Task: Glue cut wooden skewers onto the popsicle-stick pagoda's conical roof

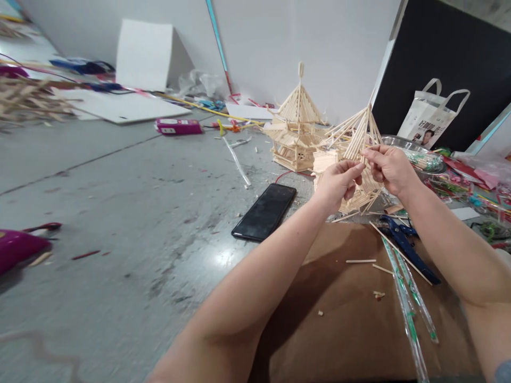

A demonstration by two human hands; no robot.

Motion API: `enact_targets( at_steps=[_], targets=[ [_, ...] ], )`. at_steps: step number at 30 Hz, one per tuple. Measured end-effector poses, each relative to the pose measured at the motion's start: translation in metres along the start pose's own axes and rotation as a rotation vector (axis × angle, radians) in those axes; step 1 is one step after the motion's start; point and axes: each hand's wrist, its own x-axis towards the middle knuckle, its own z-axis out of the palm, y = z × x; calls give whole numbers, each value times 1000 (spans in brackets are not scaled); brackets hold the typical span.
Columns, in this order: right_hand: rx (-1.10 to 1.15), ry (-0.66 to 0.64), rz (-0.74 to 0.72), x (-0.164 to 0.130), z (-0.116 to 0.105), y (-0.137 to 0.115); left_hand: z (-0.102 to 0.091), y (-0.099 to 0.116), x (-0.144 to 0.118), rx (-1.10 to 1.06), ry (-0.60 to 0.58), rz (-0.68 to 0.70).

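both hands up at 2 o'clock; left hand [339, 183] and right hand [389, 167] pinch sticks on the half-built stick roof [359, 159], steadying it; finished pagoda [297, 127] behind; phone [265, 211] at 12.

**Around the work**

A black phone [265, 211] lies on the grey floor [120, 175]. Behind it stands a finished stick pagoda [296, 127]. Blue pliers [403, 236] rest on brown cardboard [343, 324]. A pink box [178, 126], white board [146, 56] and white bag [431, 114] sit farther off.
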Motion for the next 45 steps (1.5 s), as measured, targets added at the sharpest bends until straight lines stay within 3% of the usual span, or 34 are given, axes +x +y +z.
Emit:
enact_targets(
  at_steps=[3,7,12,15,24,37,45],
  targets=[
    [19,64,15,2,3,-1,2,-3,1,-40,11,3],
    [-26,56,-3,4,5,3,5,-6,2,-128,42,9],
    [-199,246,-230,12,-2,9,4,-10,6,-139,96,-12],
    [-270,269,-221,15,-3,9,1,-11,10,-132,95,-49],
    [-200,185,-77,23,3,-1,-9,-12,21,-141,89,-89],
    [-218,13,-84,30,-4,-3,-5,-13,26,-180,97,-77],
    [-180,1,-81,30,-3,-2,1,-12,27,-193,110,-84]
  ],
)
